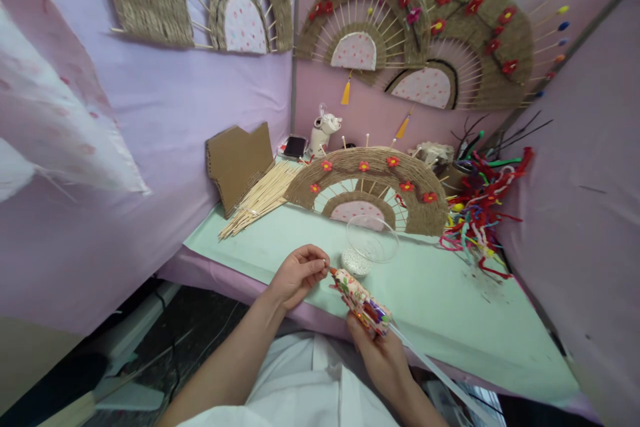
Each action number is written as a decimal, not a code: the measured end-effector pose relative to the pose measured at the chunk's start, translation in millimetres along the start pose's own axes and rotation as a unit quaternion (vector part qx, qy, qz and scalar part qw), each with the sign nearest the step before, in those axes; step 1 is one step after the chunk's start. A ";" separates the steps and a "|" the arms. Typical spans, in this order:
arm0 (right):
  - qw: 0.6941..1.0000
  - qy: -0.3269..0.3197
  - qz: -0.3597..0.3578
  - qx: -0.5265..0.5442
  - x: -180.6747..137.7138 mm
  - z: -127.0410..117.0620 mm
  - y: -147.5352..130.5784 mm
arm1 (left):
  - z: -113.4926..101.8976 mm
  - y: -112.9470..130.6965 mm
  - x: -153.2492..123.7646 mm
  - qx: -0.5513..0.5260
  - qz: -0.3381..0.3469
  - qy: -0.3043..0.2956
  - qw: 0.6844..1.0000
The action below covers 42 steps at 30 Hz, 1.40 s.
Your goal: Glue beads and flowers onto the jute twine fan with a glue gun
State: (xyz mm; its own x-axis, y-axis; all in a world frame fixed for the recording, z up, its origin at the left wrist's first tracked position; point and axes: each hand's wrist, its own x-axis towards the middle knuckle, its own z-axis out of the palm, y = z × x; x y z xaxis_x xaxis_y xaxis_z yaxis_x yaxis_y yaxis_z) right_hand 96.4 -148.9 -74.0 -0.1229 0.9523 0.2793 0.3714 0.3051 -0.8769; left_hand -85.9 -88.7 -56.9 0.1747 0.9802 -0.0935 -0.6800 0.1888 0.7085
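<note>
My right hand (379, 348) is wrapped round a glue gun (361, 300) covered in a colourful floral pattern, its orange tip pointing up and left. A white cord trails from its rear. At that tip, my left hand (302, 273) is closed in a pinch on a tiny white bead (324, 261). Just beyond the glue gun stands a clear plastic cup (373, 240) with white beads (356, 261) at its bottom. Behind the cup a twine-woven fan (420, 197) leans upright, with red flowers and white beads on several stick ends.
Bamboo sticks (260, 199) and folded cardboard (240, 157) lie at the left of the green tabletop (450, 293). A phone (294, 147) and a white figurine (324, 133) stand behind. Colourful pipe cleaners (483, 203) pile up at right. Woven fans (367, 20) hang on the walls.
</note>
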 end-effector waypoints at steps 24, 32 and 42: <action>1.000 0.014 0.011 -0.008 -2.1 0.6 1.4 | 0.2 -0.1 0.3 -0.007 -0.010 0.015 1.000; 1.000 0.001 -0.004 -0.004 -1.9 3.5 3.3 | 2.5 -4.3 -0.2 0.022 0.016 0.024 0.999; 0.999 -0.028 -0.039 -0.007 2.3 3.1 -1.5 | 4.9 -10.4 0.2 0.070 0.062 0.045 0.995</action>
State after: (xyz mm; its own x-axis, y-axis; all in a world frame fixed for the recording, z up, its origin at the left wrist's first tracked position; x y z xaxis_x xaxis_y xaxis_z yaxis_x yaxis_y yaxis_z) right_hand 92.7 -147.2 -73.2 -0.2028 0.9243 0.3233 0.3718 0.3781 -0.8478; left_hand -75.3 -90.8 -60.9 0.0274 0.9980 -0.0573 -0.5846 0.0625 0.8089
